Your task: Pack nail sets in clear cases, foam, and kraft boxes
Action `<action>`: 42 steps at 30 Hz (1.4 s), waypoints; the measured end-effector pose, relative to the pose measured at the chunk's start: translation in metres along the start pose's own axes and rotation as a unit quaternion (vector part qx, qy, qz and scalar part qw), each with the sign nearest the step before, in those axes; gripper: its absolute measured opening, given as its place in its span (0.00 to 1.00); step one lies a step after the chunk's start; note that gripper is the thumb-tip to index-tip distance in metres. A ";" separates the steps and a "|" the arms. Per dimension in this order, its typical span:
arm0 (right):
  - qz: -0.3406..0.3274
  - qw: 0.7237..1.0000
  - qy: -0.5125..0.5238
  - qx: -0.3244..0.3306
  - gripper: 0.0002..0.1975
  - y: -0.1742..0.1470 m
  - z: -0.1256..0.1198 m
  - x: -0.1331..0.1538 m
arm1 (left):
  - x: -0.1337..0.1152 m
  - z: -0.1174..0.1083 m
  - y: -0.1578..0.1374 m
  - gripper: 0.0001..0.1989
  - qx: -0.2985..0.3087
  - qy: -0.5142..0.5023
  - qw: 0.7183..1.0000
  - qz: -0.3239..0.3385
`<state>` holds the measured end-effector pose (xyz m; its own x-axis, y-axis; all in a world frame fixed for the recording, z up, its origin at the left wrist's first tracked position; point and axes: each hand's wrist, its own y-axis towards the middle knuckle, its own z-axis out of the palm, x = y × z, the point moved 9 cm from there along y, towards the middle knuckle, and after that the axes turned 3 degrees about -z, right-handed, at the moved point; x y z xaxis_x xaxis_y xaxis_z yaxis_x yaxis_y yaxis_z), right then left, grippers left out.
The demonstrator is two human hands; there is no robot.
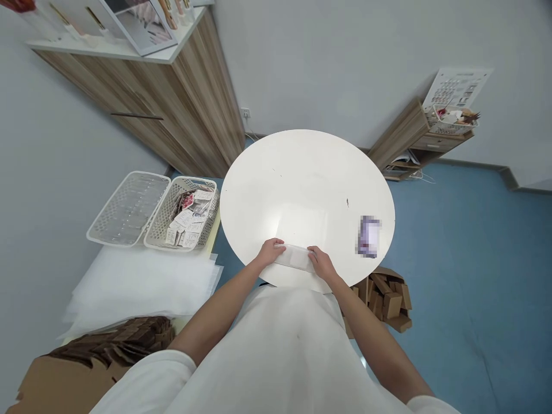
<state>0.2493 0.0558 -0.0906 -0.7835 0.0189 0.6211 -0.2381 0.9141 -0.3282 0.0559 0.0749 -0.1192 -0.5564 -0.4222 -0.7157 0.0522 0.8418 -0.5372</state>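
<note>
A translucent white strip (pixel 294 257), which looks like folded thin foam or plastic sheet, lies at the near edge of the round white table (pixel 302 161). My left hand (pixel 271 252) is closed on its left end, the fingers on its upper edge. At the other end my right hand (pixel 321 263) grips it the same way. Beyond the strip a pale, faint rectangle shows on the tabletop; whether it is sheet or reflection I cannot tell. Whether anything is wrapped inside the strip is also unclear.
A blurred-out purple item (pixel 368 237) lies at the table's right. Left of the table stand an open white basket (pixel 150 236) of cards and packets, white sheets (pixel 142 282) and stacked flat cardboard (pixel 86 368). Small brown boxes (pixel 390 302) are below right; a wooden cabinet (pixel 185 103) stands behind.
</note>
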 end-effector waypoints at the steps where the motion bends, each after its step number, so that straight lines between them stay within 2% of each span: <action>1: 0.004 1.000 0.006 -0.003 0.17 0.002 0.000 -0.003 | 0.004 0.000 0.002 0.14 0.000 0.004 1.000 -0.010; 6: 0.053 0.998 -0.010 -0.028 0.16 0.006 -0.001 -0.021 | 0.012 -0.004 0.002 0.12 -0.001 0.048 0.998 -0.041; 8: 0.064 0.996 -0.044 -0.044 0.16 0.004 -0.003 -0.025 | 0.008 -0.008 -0.001 0.12 -0.024 0.085 0.995 -0.037; 11: 0.025 0.988 -0.122 -0.093 0.17 -0.001 -0.011 -0.017 | -0.019 -0.017 -0.011 0.17 -0.107 0.184 0.976 0.043; 13: -0.038 0.981 -0.161 -0.100 0.19 -0.006 -0.010 -0.001 | -0.044 -0.011 -0.020 0.20 -0.121 0.248 0.951 0.136; 15: -0.108 0.976 -0.175 -0.069 0.19 -0.010 -0.001 0.017 | -0.063 0.008 -0.029 0.21 -0.064 0.296 0.926 0.226; 17: -0.153 0.973 -0.169 -0.027 0.15 -0.015 0.011 0.030 | -0.071 0.028 -0.037 0.24 0.015 0.332 0.900 0.281; 19: -0.164 0.974 -0.159 0.000 0.13 -0.018 0.019 0.036 | -0.069 0.040 -0.040 0.29 0.067 0.358 0.884 0.294; 21: -0.152 0.976 -0.157 0.011 0.16 -0.019 0.024 0.035 | -0.065 0.045 -0.040 0.30 0.084 0.374 0.878 0.287; 24: -0.137 0.976 -0.167 0.018 0.20 -0.017 0.026 0.033 | -0.063 0.047 -0.038 0.28 0.076 0.376 0.880 0.279; 34: -0.118 0.981 -0.149 0.029 0.18 -0.032 0.028 0.040 | -0.054 0.039 -0.050 0.25 0.070 0.286 0.927 0.233; 37: -0.106 0.988 -0.115 0.021 0.15 -0.040 0.028 0.042 | -0.050 0.038 -0.054 0.23 0.079 0.279 0.931 0.224; 42: -0.119 0.988 -0.102 -0.014 0.12 -0.040 0.015 0.044 | -0.052 0.031 -0.056 0.21 0.060 0.264 0.932 0.240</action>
<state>0.2160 0.0144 -0.0612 -0.8074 -0.2768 0.5210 -0.4151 0.8941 -0.1682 0.1079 0.0396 -0.0655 -0.7742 0.2446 -0.5838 0.4747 0.8345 -0.2798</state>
